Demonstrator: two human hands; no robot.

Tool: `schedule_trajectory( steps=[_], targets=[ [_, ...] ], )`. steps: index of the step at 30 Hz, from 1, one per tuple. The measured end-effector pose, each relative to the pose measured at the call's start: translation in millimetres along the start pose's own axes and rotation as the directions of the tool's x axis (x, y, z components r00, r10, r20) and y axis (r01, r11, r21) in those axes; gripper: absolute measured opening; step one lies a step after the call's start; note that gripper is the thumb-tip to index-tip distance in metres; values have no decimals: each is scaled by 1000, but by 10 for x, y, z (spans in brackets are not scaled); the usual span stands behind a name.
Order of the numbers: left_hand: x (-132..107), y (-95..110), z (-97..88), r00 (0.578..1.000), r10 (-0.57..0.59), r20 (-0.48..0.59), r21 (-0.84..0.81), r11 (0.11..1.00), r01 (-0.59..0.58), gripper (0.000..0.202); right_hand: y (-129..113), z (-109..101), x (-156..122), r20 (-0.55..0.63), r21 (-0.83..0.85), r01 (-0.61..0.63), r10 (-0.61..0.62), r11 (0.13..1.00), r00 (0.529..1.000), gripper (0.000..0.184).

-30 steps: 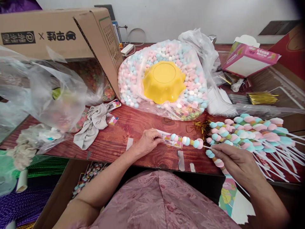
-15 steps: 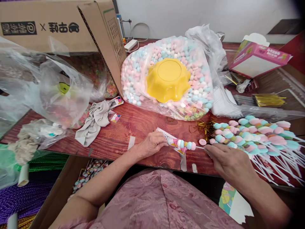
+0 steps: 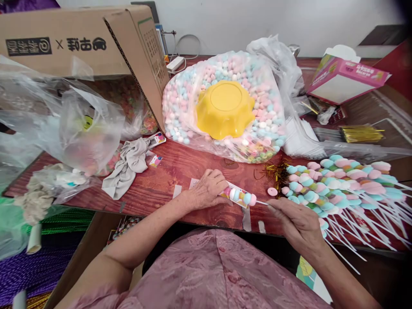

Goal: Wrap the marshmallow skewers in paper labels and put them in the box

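Partly hidden — marshmallow skewer (image 3: 237, 195) | ends covered by left hand (image 3: 208, 189), right hand (image 3: 298, 219)

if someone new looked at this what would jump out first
Probably the bright yellow bowl, upturned amid a big clear bag of pastel sweets near the back. Next, the heap of sweet-covered sticks on the right. Then, front and centre, one candy skewer, the right hand pinching its stick and the left hand curled over its other end.
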State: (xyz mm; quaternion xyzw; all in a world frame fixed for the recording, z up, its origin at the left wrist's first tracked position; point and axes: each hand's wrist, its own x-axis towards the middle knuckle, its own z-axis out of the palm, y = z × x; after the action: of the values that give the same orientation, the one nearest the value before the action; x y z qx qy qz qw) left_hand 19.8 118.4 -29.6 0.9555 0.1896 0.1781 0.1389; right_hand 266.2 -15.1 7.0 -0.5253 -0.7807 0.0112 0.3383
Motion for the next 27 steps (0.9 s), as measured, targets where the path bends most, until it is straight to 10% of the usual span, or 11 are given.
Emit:
schedule_trajectory(
  steps=[6, 15, 27],
  targets=[
    [-5, 107, -66, 994, -65, 84, -21, 998, 67, 56, -98, 60, -5, 30, -187, 206, -204, 961, 978, 30],
    [-101, 151, -91, 996, -88, 12, 61, 994, 87, 56, -60, -3, 55, 103, 36, -93, 89, 995, 991, 16],
    [-24, 260, -151, 934, -244, 260, -141, 947, 287, 55, -210, 23, 158, 297, -212, 287, -218, 934, 930, 34]
  ],
)
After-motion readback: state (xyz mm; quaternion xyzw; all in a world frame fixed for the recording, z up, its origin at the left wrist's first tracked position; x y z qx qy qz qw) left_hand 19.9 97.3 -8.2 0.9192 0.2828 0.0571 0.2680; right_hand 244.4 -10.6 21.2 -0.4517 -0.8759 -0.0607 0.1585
